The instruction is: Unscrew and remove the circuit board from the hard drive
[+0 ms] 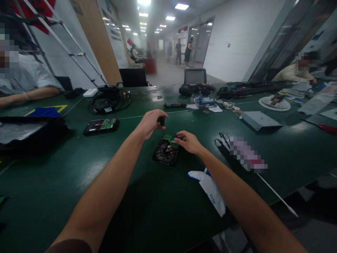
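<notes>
A black hard drive with a green circuit board lies on the green table in front of me. My left hand is above its far edge, fingers closed around a small dark screwdriver. The thin shaft points down at the drive; where its tip sits is too small to tell. At the drive's far right corner is my right hand, thumb and fingers bent together against the board's edge. Near my right forearm lies a white and blue glove-like piece with printed letters.
Another hard drive lies to the left, near a black tray and coiled black cable. Rightward are a grey metal box, a white round fan part and a stick-like tool. Co-workers sit at both sides.
</notes>
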### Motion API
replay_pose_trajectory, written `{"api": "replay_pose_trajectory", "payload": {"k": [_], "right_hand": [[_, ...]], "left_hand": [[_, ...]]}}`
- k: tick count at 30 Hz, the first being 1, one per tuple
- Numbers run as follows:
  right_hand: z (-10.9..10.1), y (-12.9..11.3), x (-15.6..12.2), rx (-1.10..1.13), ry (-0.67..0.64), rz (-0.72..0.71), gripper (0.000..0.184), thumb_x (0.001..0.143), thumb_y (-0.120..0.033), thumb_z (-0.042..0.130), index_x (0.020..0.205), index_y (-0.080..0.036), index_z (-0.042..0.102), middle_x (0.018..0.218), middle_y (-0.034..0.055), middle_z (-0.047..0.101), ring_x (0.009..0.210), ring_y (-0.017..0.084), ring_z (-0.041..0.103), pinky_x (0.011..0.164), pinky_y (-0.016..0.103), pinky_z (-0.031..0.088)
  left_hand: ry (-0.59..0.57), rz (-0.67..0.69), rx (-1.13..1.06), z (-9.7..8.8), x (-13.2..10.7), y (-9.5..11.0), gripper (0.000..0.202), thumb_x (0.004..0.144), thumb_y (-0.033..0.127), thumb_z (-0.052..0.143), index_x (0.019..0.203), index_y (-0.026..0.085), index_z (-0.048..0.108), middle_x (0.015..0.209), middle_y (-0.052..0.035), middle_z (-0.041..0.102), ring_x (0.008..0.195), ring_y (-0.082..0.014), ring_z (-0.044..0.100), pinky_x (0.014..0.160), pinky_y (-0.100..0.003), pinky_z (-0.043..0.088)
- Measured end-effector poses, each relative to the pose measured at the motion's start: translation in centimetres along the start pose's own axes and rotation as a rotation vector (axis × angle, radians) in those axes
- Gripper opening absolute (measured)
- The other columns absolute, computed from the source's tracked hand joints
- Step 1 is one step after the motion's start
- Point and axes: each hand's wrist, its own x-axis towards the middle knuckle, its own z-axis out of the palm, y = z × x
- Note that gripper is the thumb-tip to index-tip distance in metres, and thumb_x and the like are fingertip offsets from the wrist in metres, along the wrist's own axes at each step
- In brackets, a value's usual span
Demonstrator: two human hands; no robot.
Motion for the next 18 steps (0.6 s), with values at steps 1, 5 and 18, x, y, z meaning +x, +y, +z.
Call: {"api": "replay_pose_trajectory", "payload": {"k": [1, 5, 18], "right_hand": [[0.1, 0.0, 0.0, -0.004, 0.003, -0.001, 0.037, 0.090, -0.041, 0.073, 0.120, -0.020, 0.067, 0.117, 0.0090, 0.074, 0.089, 0.017, 0.068, 0.082, 0.032, 0.053], [0.5, -0.1, -0.1, -0.017, 0.033, -0.019, 0.033, 0.091, -0.038, 0.073, 0.118, -0.019, 0.067, 0.113, 0.0089, 0.074, 0.087, 0.017, 0.068, 0.080, 0.032, 0.054], [1.3, 0.6, 0.1, -0.013, 0.066, -0.027, 0.034, 0.090, -0.042, 0.071, 0.116, -0.020, 0.069, 0.113, 0.0082, 0.075, 0.085, 0.016, 0.068, 0.083, 0.034, 0.055]], "left_hand": [[-0.004, -0.004, 0.008, 0.0, -0.1, 0.1, 0.020, 0.078, 0.032, 0.062, 0.080, 0.015, 0.071, 0.089, -0.0096, 0.063, 0.081, -0.0190, 0.061, 0.054, -0.026, 0.053], [0.022, -0.032, -0.053, 0.1, -0.1, 0.0, 0.019, 0.078, 0.031, 0.062, 0.087, 0.015, 0.068, 0.082, -0.0095, 0.066, 0.075, -0.0195, 0.064, 0.052, -0.026, 0.052], [0.025, -0.049, -0.138, -0.9, 0.2, -0.4, 0.022, 0.081, 0.034, 0.061, 0.090, 0.015, 0.068, 0.084, -0.0092, 0.066, 0.075, -0.0190, 0.063, 0.055, -0.027, 0.052]]}}
